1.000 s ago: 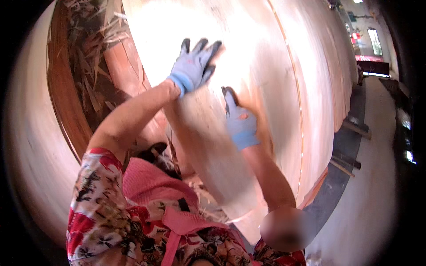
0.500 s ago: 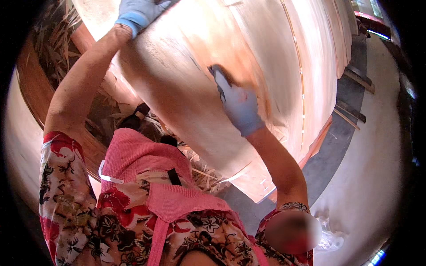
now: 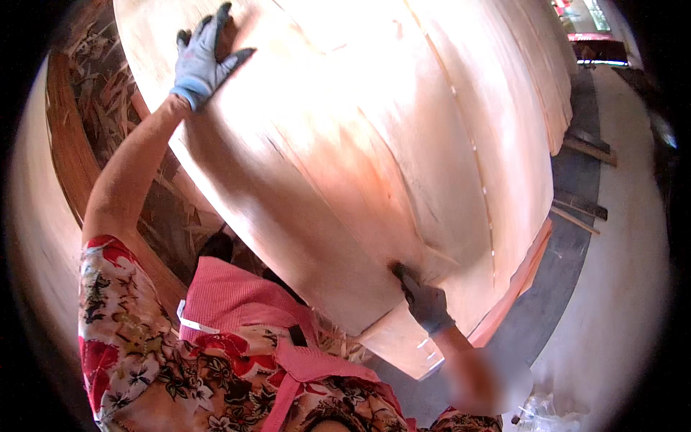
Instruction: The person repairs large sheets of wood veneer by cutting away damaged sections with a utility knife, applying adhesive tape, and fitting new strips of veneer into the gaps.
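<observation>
Scrap strips lie piled to my left beside a curved board. Dark rails cross the grey floor at right.

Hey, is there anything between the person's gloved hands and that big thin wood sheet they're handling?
Nothing visible does. The left hand lies flat on the wood sheet near its far left edge, fingers spread. The right hand presses on the sheet's near part, its fingertips in shadow where sheets overlap. Both gloves touch the wood directly.
</observation>
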Tool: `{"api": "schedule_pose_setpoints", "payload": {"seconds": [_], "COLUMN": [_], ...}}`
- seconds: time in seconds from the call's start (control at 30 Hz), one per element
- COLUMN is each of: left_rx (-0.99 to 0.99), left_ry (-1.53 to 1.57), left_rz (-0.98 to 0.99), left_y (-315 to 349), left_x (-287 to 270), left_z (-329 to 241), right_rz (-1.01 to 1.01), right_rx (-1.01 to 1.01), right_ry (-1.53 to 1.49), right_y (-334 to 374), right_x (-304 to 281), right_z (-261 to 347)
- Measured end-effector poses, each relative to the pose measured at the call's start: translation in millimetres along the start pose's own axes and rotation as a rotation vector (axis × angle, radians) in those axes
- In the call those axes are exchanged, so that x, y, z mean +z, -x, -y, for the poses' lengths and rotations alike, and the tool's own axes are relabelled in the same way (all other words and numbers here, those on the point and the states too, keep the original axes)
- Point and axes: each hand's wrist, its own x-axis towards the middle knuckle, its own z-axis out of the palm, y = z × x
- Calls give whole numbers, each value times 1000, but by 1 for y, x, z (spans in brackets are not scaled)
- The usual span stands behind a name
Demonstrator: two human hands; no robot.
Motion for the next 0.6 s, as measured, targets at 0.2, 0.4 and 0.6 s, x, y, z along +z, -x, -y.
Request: {"api": "schedule_pose_setpoints", "payload": {"seconds": [0.2,0.4,0.6], "left_rx": [-119,-176,-210], "left_ry": [-29,30,95], "left_rz": [94,111,118], "left_y": [-5,-7,-6], "left_x": [-13,-21,-29], "left_z": [-13,-28,-30], "right_rz": [-8,-410,-350], "right_rx": [-78,-522,-487], "right_ry": [-110,-429,-72], "right_y": [12,-201,-330], "right_x": [-82,-194,-273], "right_z": [-25,56,161]}}
